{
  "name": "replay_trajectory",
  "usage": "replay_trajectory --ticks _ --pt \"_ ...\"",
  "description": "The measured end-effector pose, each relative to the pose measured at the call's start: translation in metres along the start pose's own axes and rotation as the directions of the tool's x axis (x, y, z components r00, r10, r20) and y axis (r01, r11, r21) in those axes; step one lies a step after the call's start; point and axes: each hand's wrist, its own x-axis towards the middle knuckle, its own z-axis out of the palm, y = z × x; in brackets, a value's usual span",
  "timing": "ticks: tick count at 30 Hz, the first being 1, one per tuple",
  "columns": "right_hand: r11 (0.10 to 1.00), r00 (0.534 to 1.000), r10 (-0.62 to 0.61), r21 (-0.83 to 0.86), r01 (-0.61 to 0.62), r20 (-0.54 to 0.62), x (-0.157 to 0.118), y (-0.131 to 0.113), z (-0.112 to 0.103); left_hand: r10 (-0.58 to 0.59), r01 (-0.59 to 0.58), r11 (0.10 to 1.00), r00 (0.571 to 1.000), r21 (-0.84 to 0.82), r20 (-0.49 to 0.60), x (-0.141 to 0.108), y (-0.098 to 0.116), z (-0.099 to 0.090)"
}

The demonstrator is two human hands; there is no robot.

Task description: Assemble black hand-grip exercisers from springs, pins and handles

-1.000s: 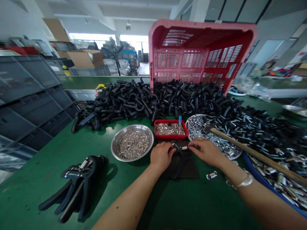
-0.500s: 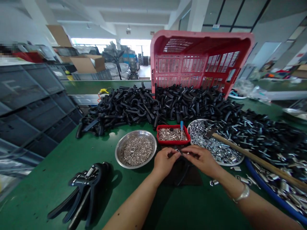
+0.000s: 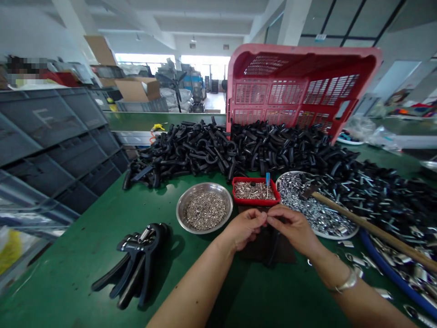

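L hand (image 3: 243, 229) & R hand (image 3: 291, 230) pressed together, fingertips (image 3: 263, 217) pinching tiny part (image 3: 266, 217), mostly hidden, above dark mat (image 3: 262, 248). Red tray (image 3: 255, 192) of metal pins just beyond; steel bowl (image 3: 204, 208) of rings to L.

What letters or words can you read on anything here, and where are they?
"F": white letter on the grey plastic crate.
Small blue-and-white sign high up: too small to read.
Poster on the far right wall: too blurred to read.

Matt black plastic grips (image 3: 143, 246); glossy steel bowl (image 3: 205, 184); wooden handle (image 3: 358, 221).
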Motion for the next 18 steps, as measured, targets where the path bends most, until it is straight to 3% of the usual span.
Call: replay_trajectory --ticks 6,11,18 --pt "0.988 0.999 -0.036 -0.15 0.035 -0.003 -0.002 0.003 -0.003 -0.092 0.069 0.978 0.99 -0.195 -0.107 0.005 -0.008 0.011" --pt "0.949 1.0 -0.009 -0.314 0.018 0.029 -0.004 0.008 -0.008 -0.151 0.105 0.966 0.971 -0.235 -0.187 0.008 -0.012 0.01" --pt "0.863 0.973 -0.226 -0.456 0.218 0.038 -0.007 0.012 -0.007 -0.158 0.114 0.972 0.964 -0.205 -0.212 0.008 -0.01 0.01"
